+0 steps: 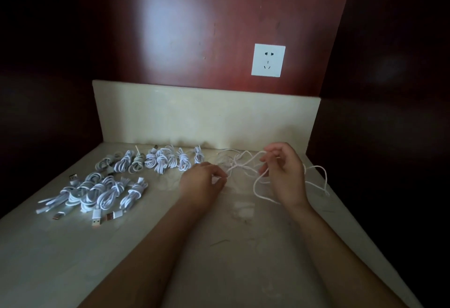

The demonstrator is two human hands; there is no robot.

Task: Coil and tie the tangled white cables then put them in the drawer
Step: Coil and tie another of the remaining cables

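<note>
A pale, shiny stone counter (219, 246) sits under a dark red wall with a square white plug socket (267, 60). A long, thin, loose white cable (237, 165) lies in a messy tangle at the back right of the counter, between the two hands. The left hand (204, 178) has a pinching grip on one bit of it. The right hand (285, 173) is lifted a little, and its curled fingers grip some loops. Many tied white cable bundles (160, 161) lie in two rows on the left.
</note>
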